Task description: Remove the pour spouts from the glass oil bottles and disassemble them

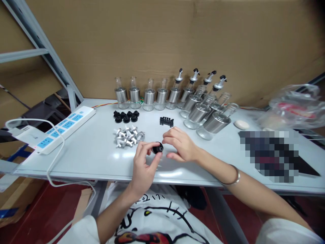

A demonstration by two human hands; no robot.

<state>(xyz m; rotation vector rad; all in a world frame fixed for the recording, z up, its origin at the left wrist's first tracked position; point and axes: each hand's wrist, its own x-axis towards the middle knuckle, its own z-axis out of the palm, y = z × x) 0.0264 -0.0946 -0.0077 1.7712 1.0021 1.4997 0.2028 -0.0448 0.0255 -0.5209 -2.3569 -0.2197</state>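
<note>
My left hand (pixel 144 164) pinches a black bottle stopper (pixel 157 148) between thumb and fingers above the table's front part. Beside it, my right hand (pixel 180 145) is held with fingers apart and curved toward the stopper, a small gap between them. To the left lies a pile of silver pourer spouts (pixel 128 137). Behind that pile sit several black stoppers (pixel 125 116) in rows. A cluster of small black caps (pixel 167 121) rests just beyond my right hand.
Glass bottles with metal sleeves (pixel 149 96) line the back; several carry pourer tops (pixel 195 74). On the left lies a white power strip (pixel 67 128) with a cable. A white oval object (pixel 241 124), a plastic bag (pixel 291 110) and a blurred-out dark item (pixel 274 156) are at right.
</note>
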